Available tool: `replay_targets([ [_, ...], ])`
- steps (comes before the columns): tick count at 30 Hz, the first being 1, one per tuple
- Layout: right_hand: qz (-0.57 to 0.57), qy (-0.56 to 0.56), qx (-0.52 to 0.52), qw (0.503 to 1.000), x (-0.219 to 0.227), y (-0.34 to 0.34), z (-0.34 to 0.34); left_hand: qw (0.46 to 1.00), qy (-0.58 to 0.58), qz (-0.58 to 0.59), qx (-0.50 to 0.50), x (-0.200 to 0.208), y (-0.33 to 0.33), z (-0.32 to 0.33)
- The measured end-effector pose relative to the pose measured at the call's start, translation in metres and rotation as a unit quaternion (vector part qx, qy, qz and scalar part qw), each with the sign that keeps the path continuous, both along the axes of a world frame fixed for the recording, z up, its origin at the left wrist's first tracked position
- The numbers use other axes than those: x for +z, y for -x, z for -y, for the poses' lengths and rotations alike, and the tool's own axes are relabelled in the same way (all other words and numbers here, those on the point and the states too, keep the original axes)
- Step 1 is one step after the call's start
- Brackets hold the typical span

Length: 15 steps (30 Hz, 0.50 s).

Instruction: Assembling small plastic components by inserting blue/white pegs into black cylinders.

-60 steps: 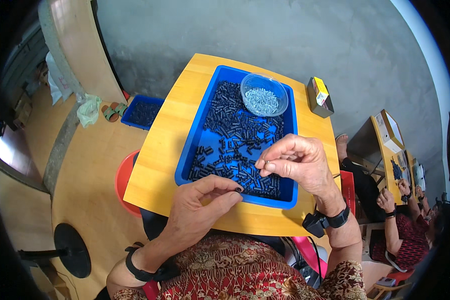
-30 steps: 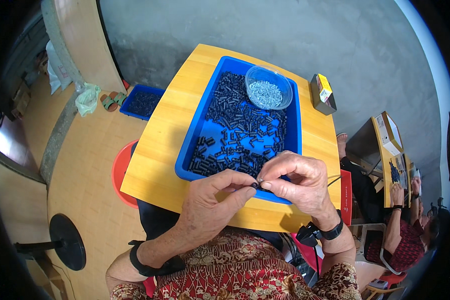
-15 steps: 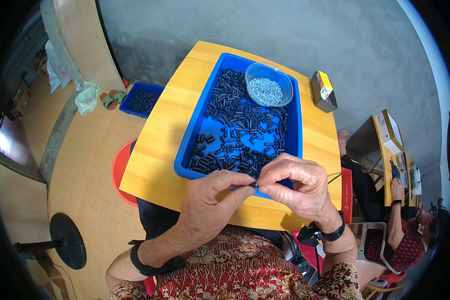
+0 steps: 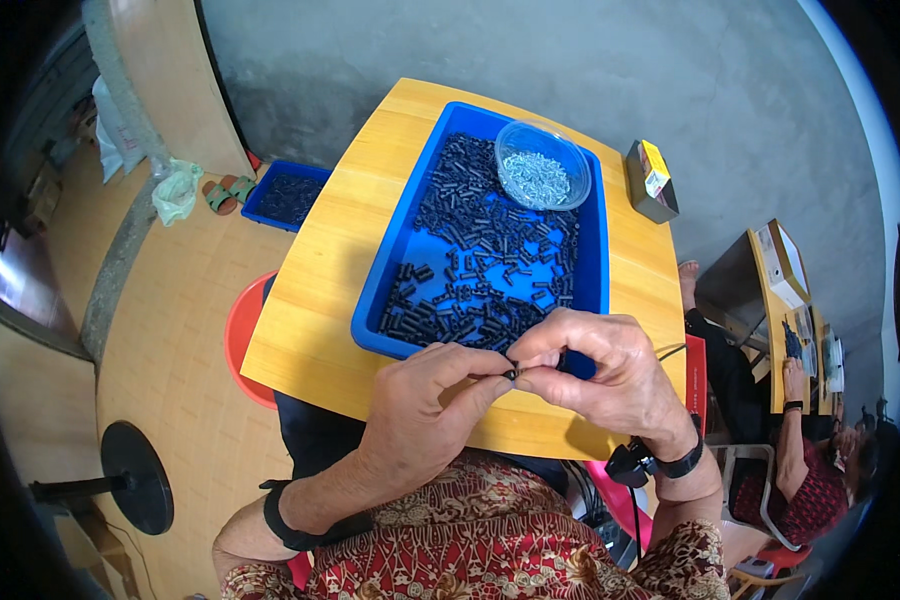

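Note:
Between the fingertips of my two hands sits a small black cylindrical part [image 4: 511, 374], mostly covered by the fingers. My left hand [image 4: 432, 398] pinches it from the left with thumb and forefinger. From the right, my right hand [image 4: 598, 368] closes thumb and forefinger on the same part. Both hands hover over the front rim of a blue tray [image 4: 382, 270]. Loose black cylindrical parts [image 4: 440, 315] cover much of its bottom. A clear round bowl [image 4: 542, 165] of small silvery metal pieces rests in the tray's far right corner.
The wooden table [image 4: 315, 290] carries the tray and a dark box [image 4: 650, 195] with a yellow packet. On the floor at left are a red stool [image 4: 248, 340], another blue tray [image 4: 285, 195] and sandals [image 4: 228, 195]. A person [image 4: 800, 480] works at a table on the right.
My right fingers have shifted slightly around the small black part, and their tips now meet the left fingertips more closely. The whole view has moved a little.

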State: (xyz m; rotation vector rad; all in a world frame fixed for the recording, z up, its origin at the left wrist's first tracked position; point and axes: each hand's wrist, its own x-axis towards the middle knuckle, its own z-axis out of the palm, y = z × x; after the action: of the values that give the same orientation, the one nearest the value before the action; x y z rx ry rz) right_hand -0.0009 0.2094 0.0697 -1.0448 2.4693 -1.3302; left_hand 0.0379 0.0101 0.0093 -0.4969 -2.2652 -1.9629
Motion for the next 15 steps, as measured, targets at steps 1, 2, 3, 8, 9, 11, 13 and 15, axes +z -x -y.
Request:
replay_targets([
  [1,0.021,0.029,-0.026,0.999,-0.001,-0.001,-0.002,1.000,0.002,0.000,0.001,0.002,0.000,-0.002],
  [2,0.042,0.058,-0.052,0.996,-0.003,-0.002,-0.003,0.999,-0.030,0.043,-0.003,0.004,0.001,-0.004],
  [3,0.042,0.058,-0.051,0.996,-0.005,-0.004,-0.002,0.994,-0.066,0.085,-0.007,0.004,0.000,-0.003],
  [8,0.027,0.131,-0.084,0.987,-0.019,-0.007,-0.002,0.987,-0.102,0.119,-0.026,0.001,-0.002,0.000],
  [9,0.026,0.131,-0.084,0.987,-0.020,-0.006,-0.001,0.987,-0.100,0.123,-0.031,-0.001,-0.002,0.000],
  [11,-0.051,0.116,-0.060,0.990,-0.021,-0.006,0.000,0.987,-0.098,0.127,-0.030,0.001,-0.003,0.000],
  [13,-0.061,0.109,-0.057,0.991,-0.022,-0.006,0.001,0.986,-0.096,0.131,-0.029,0.001,-0.003,0.001],
  [15,-0.070,0.101,-0.056,0.991,-0.022,-0.006,0.002,0.987,-0.099,0.123,-0.024,0.000,-0.002,0.001],
])
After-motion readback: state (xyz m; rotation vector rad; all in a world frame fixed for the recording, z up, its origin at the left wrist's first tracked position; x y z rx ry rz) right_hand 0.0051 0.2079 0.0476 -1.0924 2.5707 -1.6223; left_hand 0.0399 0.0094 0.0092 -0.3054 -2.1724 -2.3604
